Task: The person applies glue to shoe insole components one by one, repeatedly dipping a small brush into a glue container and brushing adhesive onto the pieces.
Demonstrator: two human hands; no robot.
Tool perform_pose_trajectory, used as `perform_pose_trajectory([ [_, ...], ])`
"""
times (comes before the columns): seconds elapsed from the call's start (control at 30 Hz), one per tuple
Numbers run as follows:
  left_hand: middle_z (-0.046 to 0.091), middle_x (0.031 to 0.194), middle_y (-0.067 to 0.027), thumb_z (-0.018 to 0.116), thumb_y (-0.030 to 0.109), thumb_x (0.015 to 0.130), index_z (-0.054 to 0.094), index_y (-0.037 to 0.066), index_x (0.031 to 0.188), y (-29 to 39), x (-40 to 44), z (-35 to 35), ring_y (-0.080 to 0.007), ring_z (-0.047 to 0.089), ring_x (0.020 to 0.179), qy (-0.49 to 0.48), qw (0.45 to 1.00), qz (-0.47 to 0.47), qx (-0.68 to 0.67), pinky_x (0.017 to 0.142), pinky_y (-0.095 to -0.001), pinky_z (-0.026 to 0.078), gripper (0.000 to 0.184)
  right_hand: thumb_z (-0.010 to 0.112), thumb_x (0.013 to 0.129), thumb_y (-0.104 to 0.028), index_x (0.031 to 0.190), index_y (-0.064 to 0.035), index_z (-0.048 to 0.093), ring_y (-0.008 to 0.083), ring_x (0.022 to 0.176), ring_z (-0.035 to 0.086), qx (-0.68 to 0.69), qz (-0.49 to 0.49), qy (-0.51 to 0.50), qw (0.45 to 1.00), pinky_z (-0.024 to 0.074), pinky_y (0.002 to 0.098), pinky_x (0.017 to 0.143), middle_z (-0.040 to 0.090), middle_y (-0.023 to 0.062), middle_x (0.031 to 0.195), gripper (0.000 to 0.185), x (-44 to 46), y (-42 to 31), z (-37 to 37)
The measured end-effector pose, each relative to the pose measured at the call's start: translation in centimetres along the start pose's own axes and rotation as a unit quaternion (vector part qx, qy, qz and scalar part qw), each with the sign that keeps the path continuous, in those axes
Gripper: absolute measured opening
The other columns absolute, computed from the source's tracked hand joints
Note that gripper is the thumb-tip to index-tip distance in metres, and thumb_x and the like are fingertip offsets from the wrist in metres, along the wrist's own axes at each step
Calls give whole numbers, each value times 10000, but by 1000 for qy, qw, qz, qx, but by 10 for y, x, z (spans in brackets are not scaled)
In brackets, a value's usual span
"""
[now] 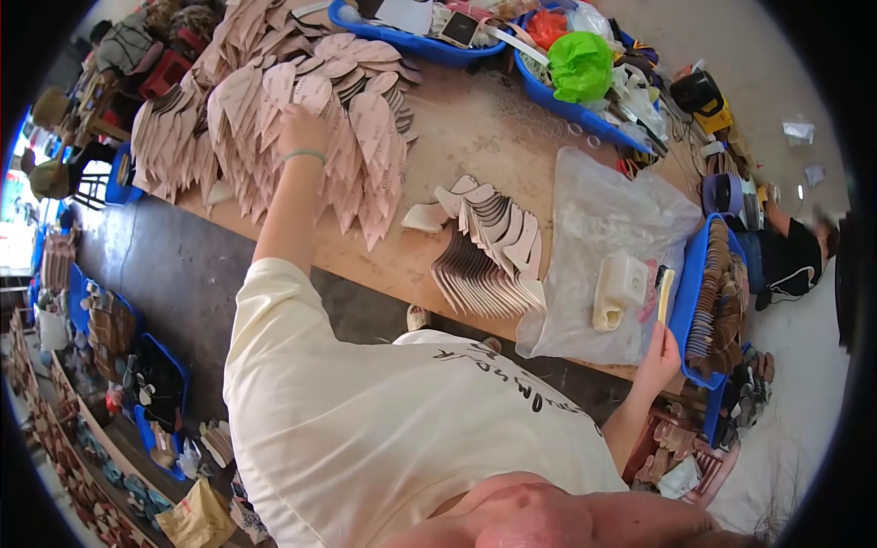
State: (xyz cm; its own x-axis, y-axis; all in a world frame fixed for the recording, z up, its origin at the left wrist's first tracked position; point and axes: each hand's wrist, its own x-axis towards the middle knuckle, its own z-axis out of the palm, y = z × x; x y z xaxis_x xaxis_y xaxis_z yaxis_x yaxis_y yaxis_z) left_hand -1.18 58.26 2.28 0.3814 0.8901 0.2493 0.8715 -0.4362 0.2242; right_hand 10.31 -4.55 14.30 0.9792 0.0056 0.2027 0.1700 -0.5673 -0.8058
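Note:
My left hand (301,130) reaches far over the table onto a large spread of pale pink, printed shoe insoles (247,114). Its fingers are bent and closed at the edge of one insole, partly hidden by the hand itself. Near the table's right end my right hand (660,358) grips a slim pale yellow brush (666,297), held upright. Beside the brush, a cream plastic bottle (621,285) lies on a clear plastic sheet (585,205). Between my hands, a fanned stack of insoles (489,251) rests on the brown table (365,283).
Blue bins (411,44) filled with odds and ends line the far edge, with a green plastic bag (581,68) in one. A blue basket of brown shoe parts (717,301) stands at the right. Two other people sit farther off. Shelves of shoes run along the left.

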Motion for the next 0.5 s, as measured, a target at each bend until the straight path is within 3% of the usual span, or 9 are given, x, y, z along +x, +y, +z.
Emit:
perform_pose_trajectory([
  [0.07,513,1187,-340,512,289,863,327,-156,1295,4,-6,-8,-403,616,1003,-20,1000,21,2,847,-439,527,647,624,926,-190,1008,78,659,42,749,486,-5,-3,-4,1000,418,191,691,595,-22,824,282,2,0,2],
  [0.17,461,1234,-360,481,272,893,334,-175,1288,6,-10,-14,-428,567,1078,-56,995,-25,-80,872,-439,515,615,616,928,-176,1003,79,657,35,722,461,-18,2,-12,1000,395,188,656,569,-32,796,269,5,0,4],
  [0.27,443,1235,-381,450,213,917,438,-170,1209,-16,-2,9,-458,543,1086,-23,964,165,205,898,-445,499,482,609,927,-149,1002,86,651,22,663,407,-7,-8,-10,1000,347,183,586,510,-57,732,250,7,0,12],
  [0.37,424,1250,-407,428,166,931,522,-164,1106,-24,1,-4,-477,527,1088,-62,976,140,158,902,-444,494,386,611,925,-149,998,89,649,23,653,403,-2,-6,-17,1000,341,185,580,505,-57,719,252,8,4,16],
  [0.43,475,1229,-369,453,201,899,530,-129,1154,-28,-4,-2,-444,542,1082,-49,958,175,220,890,-463,487,425,614,923,-149,1000,93,647,23,650,400,8,-21,-12,1000,337,186,574,501,-56,715,256,8,8,18],
  [0.47,501,1218,-350,465,219,882,535,-111,1179,-30,-5,2,-428,549,1080,-41,948,191,251,884,-472,484,449,606,928,-154,1001,88,651,51,714,469,-5,-8,-16,1000,379,203,655,560,-14,776,257,8,7,17],
  [0.5,486,1214,-369,476,226,890,531,-100,1178,-40,-2,24,-446,540,1082,-51,974,147,167,897,-473,478,439,599,933,-159,1002,84,655,79,778,539,-17,6,-20,1000,421,220,735,620,27,837,259,7,5,15],
])
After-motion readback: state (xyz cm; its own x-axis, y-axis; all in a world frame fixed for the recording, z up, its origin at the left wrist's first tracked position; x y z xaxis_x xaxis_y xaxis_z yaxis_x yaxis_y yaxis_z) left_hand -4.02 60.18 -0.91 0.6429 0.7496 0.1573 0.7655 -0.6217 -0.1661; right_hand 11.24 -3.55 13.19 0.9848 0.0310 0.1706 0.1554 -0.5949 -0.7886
